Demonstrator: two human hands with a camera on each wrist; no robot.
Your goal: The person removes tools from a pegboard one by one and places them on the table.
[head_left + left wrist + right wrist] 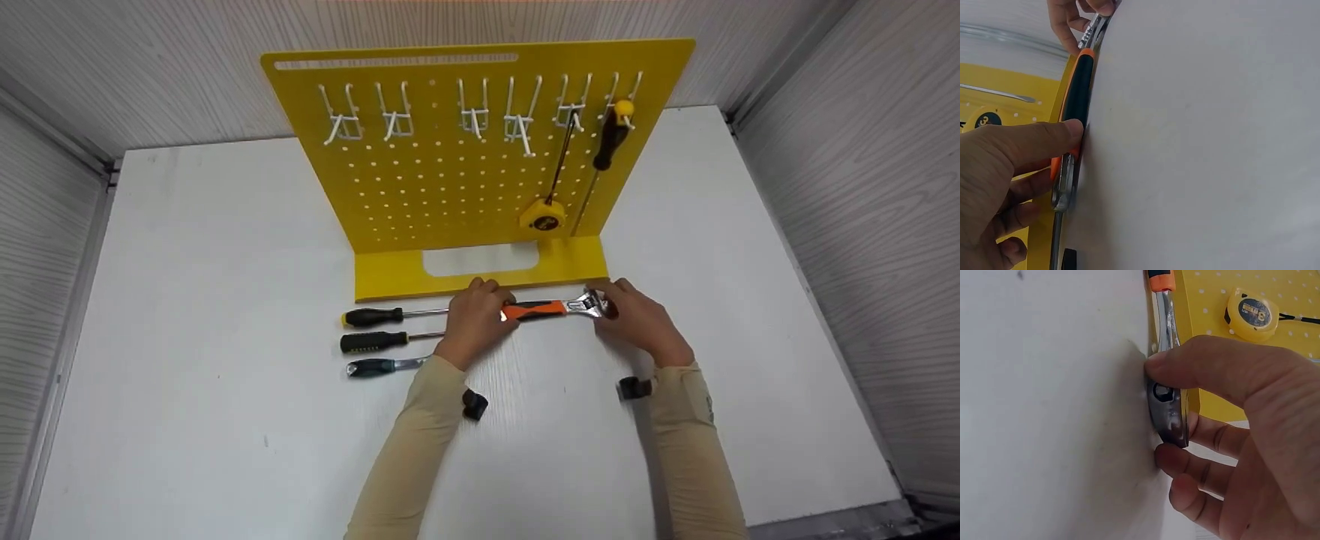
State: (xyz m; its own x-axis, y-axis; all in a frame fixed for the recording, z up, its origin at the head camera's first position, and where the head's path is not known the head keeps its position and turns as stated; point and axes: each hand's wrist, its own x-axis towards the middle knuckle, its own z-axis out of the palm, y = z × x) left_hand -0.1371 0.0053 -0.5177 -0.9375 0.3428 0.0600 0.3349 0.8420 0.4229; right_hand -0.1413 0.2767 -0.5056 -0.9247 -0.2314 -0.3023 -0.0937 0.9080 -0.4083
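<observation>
An adjustable wrench (534, 309) with an orange and black handle lies level in front of the yellow pegboard's base, both hands on it. My left hand (477, 319) pinches the handle end between thumb and fingers, as the left wrist view shows. With thumb and fingers my right hand (636, 319) grips the metal head (1168, 408). Left of the wrench lie a black screwdriver with a yellow end (373, 317), a second black-handled screwdriver (373, 342) and a dark green-handled tool (370, 367). My left hand and forearm hide the far ends of these.
The yellow pegboard (450, 180) stands upright with several white hooks (472, 120). From its right-hand hooks hang a yellow tape measure (543, 215) on a cord and a screwdriver (613, 139). The white table (225, 412) is bounded by pale walls on the left, right and back.
</observation>
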